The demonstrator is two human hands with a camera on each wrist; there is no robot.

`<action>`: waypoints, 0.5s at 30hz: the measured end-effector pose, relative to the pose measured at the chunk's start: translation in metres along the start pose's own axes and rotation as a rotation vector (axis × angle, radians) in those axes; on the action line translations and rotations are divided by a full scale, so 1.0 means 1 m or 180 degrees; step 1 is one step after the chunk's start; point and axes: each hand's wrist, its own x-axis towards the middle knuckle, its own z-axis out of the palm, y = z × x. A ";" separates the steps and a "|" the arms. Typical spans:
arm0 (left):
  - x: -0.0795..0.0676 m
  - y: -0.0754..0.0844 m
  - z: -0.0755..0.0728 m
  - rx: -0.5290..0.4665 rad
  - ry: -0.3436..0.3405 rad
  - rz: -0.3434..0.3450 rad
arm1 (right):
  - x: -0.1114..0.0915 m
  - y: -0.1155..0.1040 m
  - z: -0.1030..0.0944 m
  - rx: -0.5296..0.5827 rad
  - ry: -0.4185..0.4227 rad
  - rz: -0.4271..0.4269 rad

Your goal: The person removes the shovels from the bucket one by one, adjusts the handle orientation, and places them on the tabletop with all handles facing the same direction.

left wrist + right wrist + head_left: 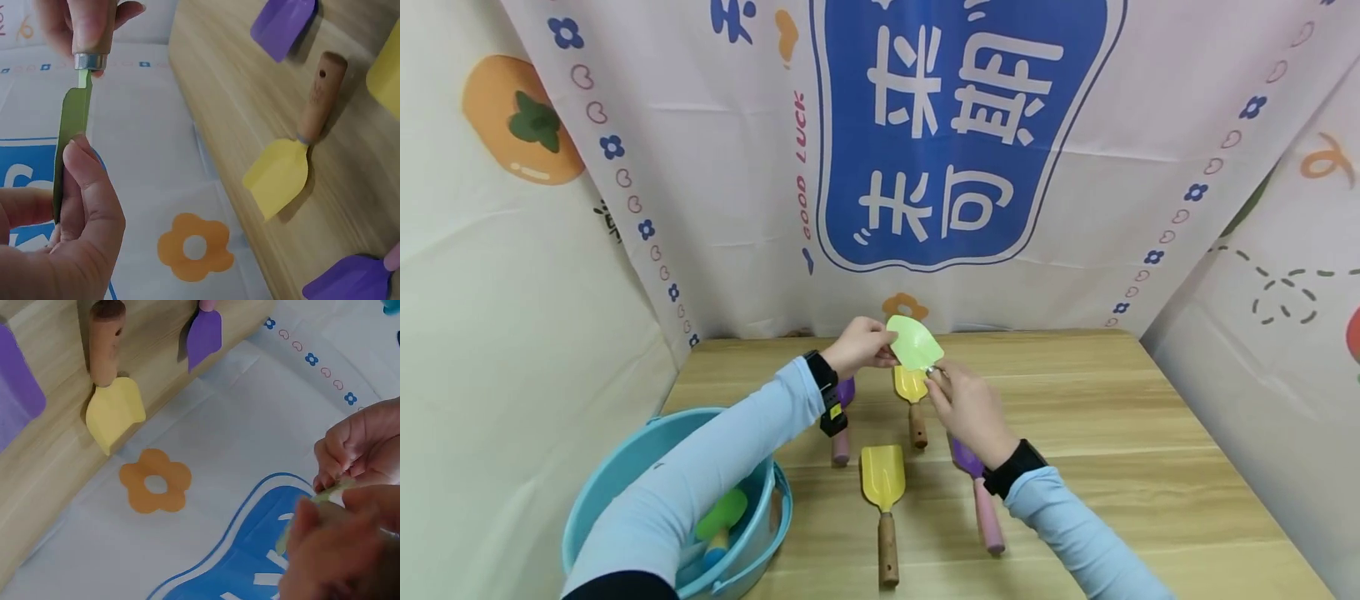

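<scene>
A light green toy shovel (916, 343) is held up above the far part of the table, its blade tilted. My left hand (859, 346) pinches the blade's edge between thumb and fingers. The right hand (972, 408) grips the shovel's wooden handle, which shows with its metal collar (90, 61) in the left wrist view. Below the hands, a small yellow shovel (911, 383) lies on the wood. One purple shovel (967, 458) lies partly under my right wrist, another purple shovel (847, 392) beside my left one. A larger yellow shovel (883, 475) is nearer me.
At the left stands a light blue bucket (580, 500), with a green shovel (726, 512) inside; my left forearm passes over it. The wooden table (1150, 467) meets a printed cloth (737, 208) at its far edge, and cloth hangs on both sides.
</scene>
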 end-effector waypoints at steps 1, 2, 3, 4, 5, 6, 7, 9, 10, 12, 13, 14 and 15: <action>0.004 0.001 0.002 0.0100 0.0024 0.0016 | 0.001 0.003 -0.001 0.0114 -0.0116 0.0081; 0.008 0.002 0.004 0.0203 0.0051 0.0032 | 0.001 0.005 -0.002 0.0234 -0.0223 0.0160; 0.013 0.002 0.006 0.0291 0.0071 0.0047 | 0.002 0.007 -0.004 0.0329 -0.0322 0.0254; 0.016 0.003 0.008 0.0377 0.0082 0.0062 | 0.002 0.010 -0.006 0.0410 -0.0411 0.0362; 0.020 0.003 0.010 0.0453 0.0096 0.0076 | 0.003 0.012 -0.008 0.0429 -0.0482 0.0465; 0.024 0.004 0.011 0.0519 0.0102 0.0101 | 0.003 0.015 -0.010 0.0437 -0.0532 0.0556; 0.028 0.004 0.013 0.0560 0.0107 0.0122 | 0.003 0.018 -0.011 0.0441 -0.0576 0.0634; 0.037 0.003 0.016 0.0632 0.0111 0.0166 | 0.002 0.023 -0.013 0.0435 -0.0656 0.0755; 0.041 0.003 0.018 0.0666 0.0112 0.0189 | 0.002 0.026 -0.013 0.0430 -0.0686 0.0792; 0.049 0.001 0.022 0.0758 0.0123 0.0249 | 0.001 0.031 -0.012 0.0502 -0.0756 0.0841; 0.052 0.000 0.024 0.0807 0.0125 0.0269 | 0.001 0.034 -0.011 0.0576 -0.0804 0.0872; 0.055 0.000 0.027 0.0839 0.0122 0.0282 | 0.001 0.037 -0.010 0.0629 -0.0846 0.0915; 0.058 -0.001 0.030 0.0872 0.0129 0.0288 | 0.001 0.040 -0.008 0.0695 -0.0889 0.0955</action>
